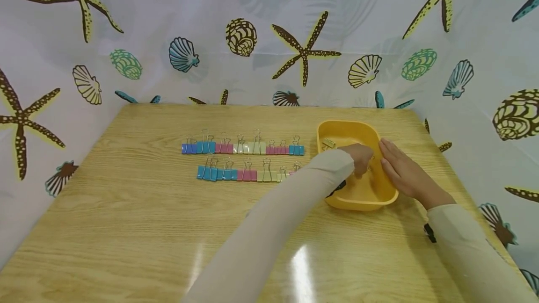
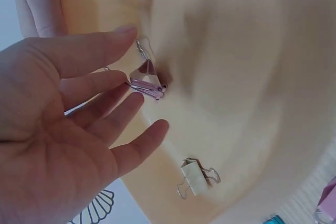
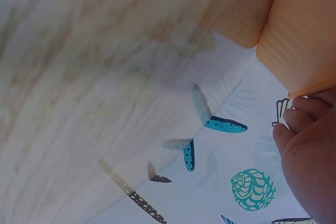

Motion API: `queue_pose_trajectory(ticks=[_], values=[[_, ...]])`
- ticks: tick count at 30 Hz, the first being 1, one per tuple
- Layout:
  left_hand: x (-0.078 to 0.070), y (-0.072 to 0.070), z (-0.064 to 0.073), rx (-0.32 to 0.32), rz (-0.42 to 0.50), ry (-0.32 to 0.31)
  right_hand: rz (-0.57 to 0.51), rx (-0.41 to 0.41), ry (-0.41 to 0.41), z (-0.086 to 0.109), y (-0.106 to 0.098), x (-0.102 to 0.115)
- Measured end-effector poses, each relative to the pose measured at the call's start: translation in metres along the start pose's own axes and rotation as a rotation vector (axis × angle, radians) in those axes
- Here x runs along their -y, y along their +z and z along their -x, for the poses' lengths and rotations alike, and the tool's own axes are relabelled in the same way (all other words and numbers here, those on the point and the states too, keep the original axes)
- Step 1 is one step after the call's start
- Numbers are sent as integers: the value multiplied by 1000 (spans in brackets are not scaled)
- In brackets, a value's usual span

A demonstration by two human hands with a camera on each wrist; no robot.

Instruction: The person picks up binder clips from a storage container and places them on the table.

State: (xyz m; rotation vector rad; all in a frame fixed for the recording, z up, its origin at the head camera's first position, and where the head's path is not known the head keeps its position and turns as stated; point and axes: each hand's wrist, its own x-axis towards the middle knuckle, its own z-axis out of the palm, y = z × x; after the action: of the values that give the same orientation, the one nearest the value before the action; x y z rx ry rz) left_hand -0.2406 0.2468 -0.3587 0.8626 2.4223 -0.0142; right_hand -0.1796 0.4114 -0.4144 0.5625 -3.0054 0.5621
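My left hand (image 1: 360, 157) reaches down into a yellow-orange plastic tray (image 1: 358, 205). In the left wrist view its fingers are spread and loosely bent, with the thumb apart from them. The fingertips are at a pink binder clip (image 2: 148, 83), close to or touching its wire handle. A cream binder clip (image 2: 195, 177) lies farther along the tray floor. My right hand (image 1: 406, 172) rests with extended fingers against the tray's right outer side; the right wrist view catches only part of that hand, by the tray's rim.
Left of the tray, two rows of binder clips stand on the wooden table (image 1: 139, 209): a back row with a blue clip (image 1: 206, 147) and a front row with a pink clip (image 1: 246, 175). My left forearm hides the front row's right end. A shell-printed cloth (image 1: 261, 74) surrounds the table.
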Motion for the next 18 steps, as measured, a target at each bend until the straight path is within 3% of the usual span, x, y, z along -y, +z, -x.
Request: queue_pose_trajectory(ticks=[6, 13, 15, 18], values=[[6, 3, 2, -84, 45, -15, -4, 2, -12, -5, 4, 2], [-3, 9, -23, -271, 6, -16, -1, -13, -22, 1, 2, 0], [-5, 7, -20, -288, -9, -32, 3, -18, -22, 1, 1, -1], [-8, 4, -12, -253, -25, -57, 11, -31, -30, 1, 0, 0]])
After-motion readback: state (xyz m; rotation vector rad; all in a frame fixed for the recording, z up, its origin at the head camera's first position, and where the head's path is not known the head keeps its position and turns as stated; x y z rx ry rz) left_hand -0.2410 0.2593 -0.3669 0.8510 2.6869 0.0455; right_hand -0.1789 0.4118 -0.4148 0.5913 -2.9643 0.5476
